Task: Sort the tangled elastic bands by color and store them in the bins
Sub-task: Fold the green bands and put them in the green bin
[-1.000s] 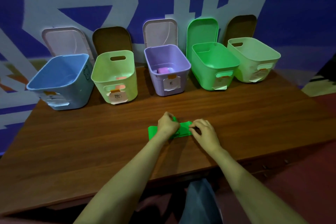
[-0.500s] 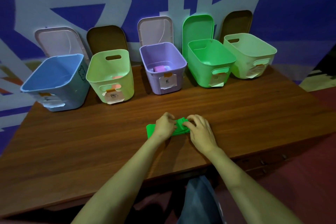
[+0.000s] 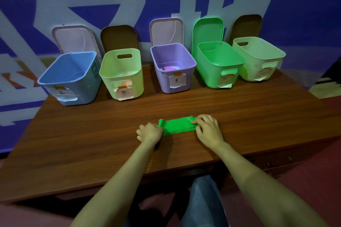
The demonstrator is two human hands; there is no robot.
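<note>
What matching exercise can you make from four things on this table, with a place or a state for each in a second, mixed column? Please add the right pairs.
Things
1. blue bin
2. purple bin
3. green band
4. green bin

Places or states
A. fourth from the left in the row
B. on the table, left hand and right hand at its ends
C. left end of the row
D. a pink item lies inside

Pairs: 1-C, 2-D, 3-B, 4-A

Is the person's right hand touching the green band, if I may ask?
Touching: the head view shows the right hand pinching the right end of the green band.
</note>
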